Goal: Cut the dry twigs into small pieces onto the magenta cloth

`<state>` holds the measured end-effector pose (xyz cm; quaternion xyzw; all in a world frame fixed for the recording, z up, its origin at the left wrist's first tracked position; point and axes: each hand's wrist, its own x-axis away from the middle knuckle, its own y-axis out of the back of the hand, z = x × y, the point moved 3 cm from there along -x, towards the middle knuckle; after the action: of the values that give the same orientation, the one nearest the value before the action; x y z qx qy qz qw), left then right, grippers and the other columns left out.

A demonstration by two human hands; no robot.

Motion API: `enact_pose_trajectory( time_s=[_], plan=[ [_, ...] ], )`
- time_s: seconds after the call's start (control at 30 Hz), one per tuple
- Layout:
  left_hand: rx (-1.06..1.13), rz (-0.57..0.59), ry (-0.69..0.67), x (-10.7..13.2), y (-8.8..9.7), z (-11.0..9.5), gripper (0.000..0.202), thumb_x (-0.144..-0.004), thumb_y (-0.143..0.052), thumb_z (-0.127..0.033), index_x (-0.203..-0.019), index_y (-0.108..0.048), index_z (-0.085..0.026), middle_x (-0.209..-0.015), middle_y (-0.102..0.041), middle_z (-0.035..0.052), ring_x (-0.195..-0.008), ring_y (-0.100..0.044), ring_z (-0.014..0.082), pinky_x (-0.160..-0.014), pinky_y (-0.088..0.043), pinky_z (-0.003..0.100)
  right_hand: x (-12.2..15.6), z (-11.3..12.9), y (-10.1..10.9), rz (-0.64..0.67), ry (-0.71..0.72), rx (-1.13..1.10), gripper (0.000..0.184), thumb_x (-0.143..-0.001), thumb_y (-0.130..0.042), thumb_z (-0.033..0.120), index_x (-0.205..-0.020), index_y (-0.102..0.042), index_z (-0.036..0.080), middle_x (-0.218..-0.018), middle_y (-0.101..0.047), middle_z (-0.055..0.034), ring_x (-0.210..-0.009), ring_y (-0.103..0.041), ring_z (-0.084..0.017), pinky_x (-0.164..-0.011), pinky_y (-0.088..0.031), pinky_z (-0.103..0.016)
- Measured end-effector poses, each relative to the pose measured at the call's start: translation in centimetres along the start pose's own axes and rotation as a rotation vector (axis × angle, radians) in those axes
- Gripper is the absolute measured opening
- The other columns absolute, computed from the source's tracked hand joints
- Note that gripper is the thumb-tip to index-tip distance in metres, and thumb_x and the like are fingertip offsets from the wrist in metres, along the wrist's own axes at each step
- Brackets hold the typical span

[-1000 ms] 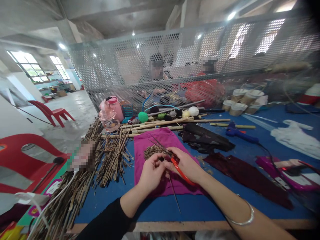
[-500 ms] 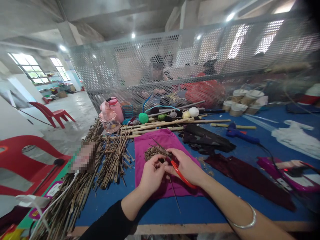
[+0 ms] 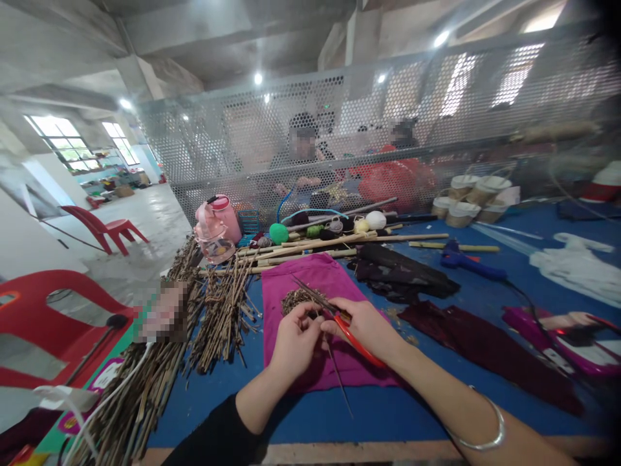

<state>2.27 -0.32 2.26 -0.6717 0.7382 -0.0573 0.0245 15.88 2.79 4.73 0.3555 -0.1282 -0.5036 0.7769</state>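
My right hand (image 3: 365, 325) is closed round red-handled scissors (image 3: 353, 335), whose dark blades point up-left over a magenta cloth (image 3: 315, 275). My left hand (image 3: 297, 343) sits just left of it, fingers pinched on a thin dark twig (image 3: 338, 377) that trails down toward the table's near edge. Both hands meet above a small heap of short brown cuttings (image 3: 297, 298) lying on the cloth.
Bundles of brown twigs (image 3: 213, 317) lie at the left on the blue table (image 3: 378, 414). Long sticks, yarn balls, a pink jug (image 3: 216, 228), dark red cloths (image 3: 485, 349), a blue glue gun (image 3: 460, 257) and cups surround the cloth. People sit behind a perforated screen. Red chairs stand at the left.
The view has shifted slightly, so both hands sit a little lower and to the right in the picture. Their grips on the scissors and twig are unchanged.
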Motion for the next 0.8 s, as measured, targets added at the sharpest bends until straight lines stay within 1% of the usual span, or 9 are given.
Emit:
enact_pose_trajectory(
  time_s=[0.07, 0.13, 0.2, 0.27, 0.37, 0.47, 0.57, 0.7, 0.8],
  plan=[
    [0.012, -0.006, 0.007, 0.04, -0.02, -0.15, 0.029, -0.077, -0.053, -0.033, -0.098, -0.049, -0.014, -0.048, -0.053, -0.0033, -0.037, -0.047, 0.0086, -0.036, -0.033, 0.017, 0.06, 0.03, 0.07, 0.002, -0.007, 0.029, 0.034, -0.076, -0.054, 0.047, -0.095, -0.061, 0.019, -0.064, -0.062, -0.0003, -0.054, -0.053, -0.014, -0.052, -0.036, -0.022],
    [0.016, -0.003, -0.004, 0.05, -0.02, -0.32, 0.03, -0.077, -0.053, -0.032, -0.1, -0.049, -0.013, -0.048, -0.052, -0.0036, -0.037, -0.046, 0.008, -0.037, -0.035, 0.017, 0.21, 0.2, 0.18, -0.004, -0.012, 0.061, 0.038, -0.073, -0.057, 0.047, -0.099, -0.058, 0.02, -0.068, -0.063, -0.0009, -0.058, -0.055, -0.015, -0.053, -0.037, -0.023],
    [0.013, 0.007, -0.032, 0.04, -0.02, -0.5, 0.03, -0.077, -0.054, -0.031, -0.101, -0.052, -0.013, -0.049, -0.051, -0.0041, -0.038, -0.044, 0.0067, -0.039, -0.036, 0.017, 0.38, 0.33, 0.24, -0.014, -0.007, 0.085, 0.044, -0.069, -0.061, 0.047, -0.104, -0.054, 0.021, -0.081, -0.065, -0.0035, -0.068, -0.058, -0.017, -0.057, -0.039, -0.023],
    [0.013, 0.013, -0.053, 0.01, -0.02, -0.59, 0.028, -0.077, -0.055, -0.03, -0.1, -0.054, -0.013, -0.052, -0.049, -0.0045, -0.038, -0.042, 0.0055, -0.039, -0.035, 0.017, 0.47, 0.29, 0.2, -0.016, 0.007, 0.091, 0.051, -0.067, -0.064, 0.047, -0.109, -0.052, 0.02, -0.095, -0.063, -0.0066, -0.079, -0.058, -0.019, -0.064, -0.042, -0.025],
    [0.011, 0.02, -0.063, -0.02, -0.05, -0.48, 0.026, -0.077, -0.055, -0.03, -0.097, -0.056, -0.014, -0.054, -0.047, -0.0048, -0.039, -0.041, 0.0046, -0.039, -0.035, 0.016, 0.44, -0.03, 0.03, -0.02, 0.026, 0.086, 0.058, -0.065, -0.065, 0.048, -0.113, -0.049, 0.018, -0.105, -0.059, -0.0096, -0.089, -0.056, -0.022, -0.072, -0.043, -0.028],
    [0.015, 0.029, -0.057, -0.01, -0.13, -0.16, 0.027, -0.077, -0.055, -0.034, -0.096, -0.055, -0.015, -0.056, -0.047, -0.0049, -0.038, -0.04, 0.0046, -0.038, -0.035, 0.017, 0.33, -0.2, -0.1, -0.03, 0.043, 0.073, 0.06, -0.065, -0.066, 0.048, -0.113, -0.048, 0.017, -0.106, -0.057, -0.0108, -0.093, -0.055, -0.024, -0.077, -0.043, -0.031],
    [0.016, 0.04, -0.042, 0.0, -0.18, 0.05, 0.03, -0.077, -0.055, -0.036, -0.098, -0.054, -0.015, -0.057, -0.048, -0.0045, -0.037, -0.042, 0.0054, -0.038, -0.037, 0.018, 0.29, -0.09, -0.2, -0.023, 0.056, 0.063, 0.057, -0.066, -0.065, 0.046, -0.112, -0.049, 0.017, -0.106, -0.058, -0.0106, -0.092, -0.056, -0.023, -0.076, -0.043, -0.03],
    [-0.009, 0.039, -0.051, 0.02, -0.18, -0.18, 0.03, -0.077, -0.054, -0.036, -0.098, -0.056, -0.014, -0.057, -0.05, -0.0036, -0.037, -0.041, 0.0051, -0.038, -0.036, 0.017, 0.33, 0.12, -0.04, -0.048, 0.047, 0.094, 0.053, -0.065, -0.066, 0.046, -0.109, -0.052, 0.02, -0.102, -0.061, -0.0082, -0.086, -0.058, -0.022, -0.071, -0.043, -0.028],
    [-0.008, 0.023, -0.054, 0.03, -0.12, -0.3, 0.03, -0.077, -0.054, -0.035, -0.098, -0.056, -0.014, -0.059, -0.053, -0.0024, -0.038, -0.042, 0.005, -0.039, -0.036, 0.017, 0.37, 0.42, 0.17, -0.051, 0.059, 0.12, 0.044, -0.066, -0.065, 0.047, -0.101, -0.056, 0.021, -0.091, -0.064, -0.0063, -0.075, -0.059, -0.02, -0.064, -0.042, -0.026]
  ],
)
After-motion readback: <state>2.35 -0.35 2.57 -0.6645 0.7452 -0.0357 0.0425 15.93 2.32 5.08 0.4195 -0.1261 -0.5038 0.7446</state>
